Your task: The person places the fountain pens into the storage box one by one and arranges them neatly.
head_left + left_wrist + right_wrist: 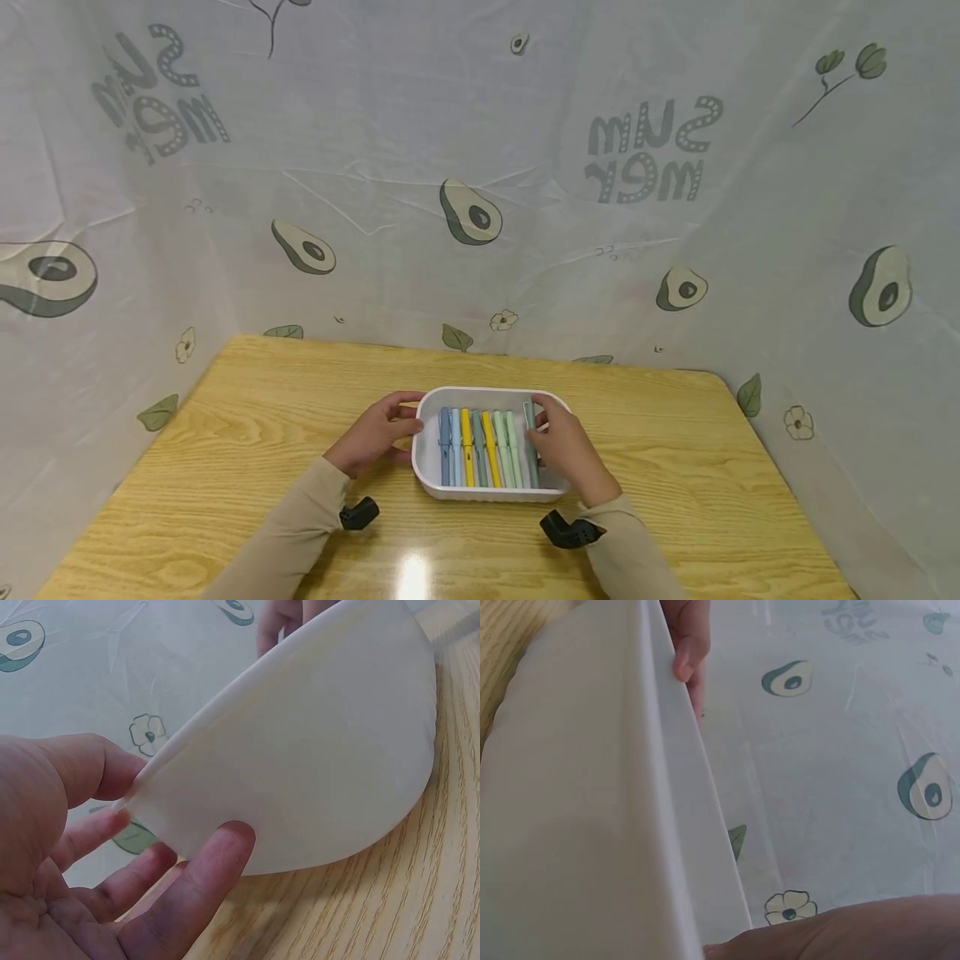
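A white tray (495,494) stands on the table with a row of capped pens (491,450) lying side by side in it: blue, light blue, yellow, grey-green and pale green. My left hand (382,433) holds the tray at its left side. In the left wrist view, one fingertip bends at the rim and another finger lies against the outer wall (322,750). At the tray's right end my right hand (561,442) reaches over the rim and pinches a grey-green pen (533,471). That pen sits slightly apart from the row; the right wrist view hides it behind the tray wall (570,795).
The wooden table (300,375) extends around the tray on all sides. A pale curtain (375,250) printed with avocados and leaves hangs behind the table and along both sides. Black cameras (360,513) are strapped on both wrists over beige sleeves.
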`<control>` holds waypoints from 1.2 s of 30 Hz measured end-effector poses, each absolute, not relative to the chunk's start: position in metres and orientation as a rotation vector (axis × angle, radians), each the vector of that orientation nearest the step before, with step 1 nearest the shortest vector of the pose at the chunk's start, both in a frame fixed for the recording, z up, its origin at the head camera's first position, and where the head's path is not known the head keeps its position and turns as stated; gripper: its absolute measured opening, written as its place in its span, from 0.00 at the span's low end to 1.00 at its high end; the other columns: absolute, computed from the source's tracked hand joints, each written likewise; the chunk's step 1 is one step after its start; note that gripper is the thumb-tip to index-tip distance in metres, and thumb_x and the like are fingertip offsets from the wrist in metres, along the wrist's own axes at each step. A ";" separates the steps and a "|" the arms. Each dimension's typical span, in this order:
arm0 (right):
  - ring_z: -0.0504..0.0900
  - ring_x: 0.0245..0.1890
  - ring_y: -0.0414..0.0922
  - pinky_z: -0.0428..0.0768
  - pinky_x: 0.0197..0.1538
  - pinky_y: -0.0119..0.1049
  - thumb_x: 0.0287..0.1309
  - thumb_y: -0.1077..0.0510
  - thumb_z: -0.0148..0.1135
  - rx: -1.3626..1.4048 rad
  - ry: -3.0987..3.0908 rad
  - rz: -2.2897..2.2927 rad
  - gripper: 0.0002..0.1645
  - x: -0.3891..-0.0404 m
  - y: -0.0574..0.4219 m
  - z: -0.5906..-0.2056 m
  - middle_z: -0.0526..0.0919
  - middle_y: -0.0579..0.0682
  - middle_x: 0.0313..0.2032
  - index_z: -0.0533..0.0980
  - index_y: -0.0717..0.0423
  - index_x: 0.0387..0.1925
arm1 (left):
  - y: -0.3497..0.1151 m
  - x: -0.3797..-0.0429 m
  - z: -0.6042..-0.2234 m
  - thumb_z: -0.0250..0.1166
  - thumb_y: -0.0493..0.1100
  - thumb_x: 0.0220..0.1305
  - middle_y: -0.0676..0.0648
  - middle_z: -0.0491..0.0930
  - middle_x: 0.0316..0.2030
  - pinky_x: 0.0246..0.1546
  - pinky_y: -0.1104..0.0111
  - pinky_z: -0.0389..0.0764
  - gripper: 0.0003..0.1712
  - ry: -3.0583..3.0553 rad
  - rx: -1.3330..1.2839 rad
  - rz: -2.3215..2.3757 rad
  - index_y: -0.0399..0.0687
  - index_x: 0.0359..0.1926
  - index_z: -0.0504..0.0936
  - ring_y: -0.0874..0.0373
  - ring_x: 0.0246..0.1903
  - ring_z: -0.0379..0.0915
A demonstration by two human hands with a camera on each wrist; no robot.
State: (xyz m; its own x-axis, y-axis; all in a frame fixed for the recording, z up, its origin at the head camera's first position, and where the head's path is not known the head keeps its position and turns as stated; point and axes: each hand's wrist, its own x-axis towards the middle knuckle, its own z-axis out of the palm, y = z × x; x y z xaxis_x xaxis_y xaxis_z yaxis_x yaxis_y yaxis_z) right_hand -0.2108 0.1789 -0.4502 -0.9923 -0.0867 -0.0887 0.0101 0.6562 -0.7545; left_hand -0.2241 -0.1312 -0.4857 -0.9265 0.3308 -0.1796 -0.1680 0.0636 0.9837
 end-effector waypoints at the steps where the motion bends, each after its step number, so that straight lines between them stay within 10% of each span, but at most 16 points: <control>1: 0.79 0.36 0.48 0.85 0.25 0.38 0.68 0.68 0.62 -0.060 2.754 -1.235 0.33 -0.212 0.178 -0.451 0.78 0.58 0.44 0.66 0.63 0.72 | -0.131 -0.224 -0.486 0.62 0.36 0.74 0.31 0.73 0.59 0.39 0.52 0.90 0.30 1.992 0.161 1.924 0.45 0.74 0.67 0.47 0.48 0.80; 19: 0.75 0.33 0.45 0.78 0.37 0.40 0.65 0.65 0.64 -0.136 2.948 -0.836 0.21 -0.224 0.167 -0.465 0.81 0.53 0.35 0.76 0.72 0.57 | -0.130 -0.225 -0.487 0.61 0.35 0.73 0.32 0.72 0.58 0.37 0.54 0.90 0.30 1.998 0.155 1.922 0.45 0.73 0.68 0.46 0.48 0.79; 27: 0.71 0.27 0.47 0.73 0.32 0.42 0.64 0.67 0.59 -0.110 3.023 -0.636 0.03 -0.221 0.160 -0.465 0.79 0.53 0.29 0.78 0.61 0.34 | -0.130 -0.225 -0.488 0.62 0.36 0.73 0.33 0.73 0.58 0.38 0.55 0.90 0.30 1.999 0.168 1.918 0.45 0.74 0.68 0.46 0.48 0.79; 36: 0.77 0.32 0.49 0.81 0.38 0.50 0.66 0.66 0.56 -0.073 3.045 -0.558 0.13 -0.218 0.156 -0.463 0.79 0.59 0.33 0.76 0.70 0.49 | -0.131 -0.225 -0.488 0.63 0.36 0.73 0.33 0.73 0.57 0.38 0.53 0.90 0.30 1.988 0.169 1.930 0.45 0.73 0.68 0.46 0.48 0.79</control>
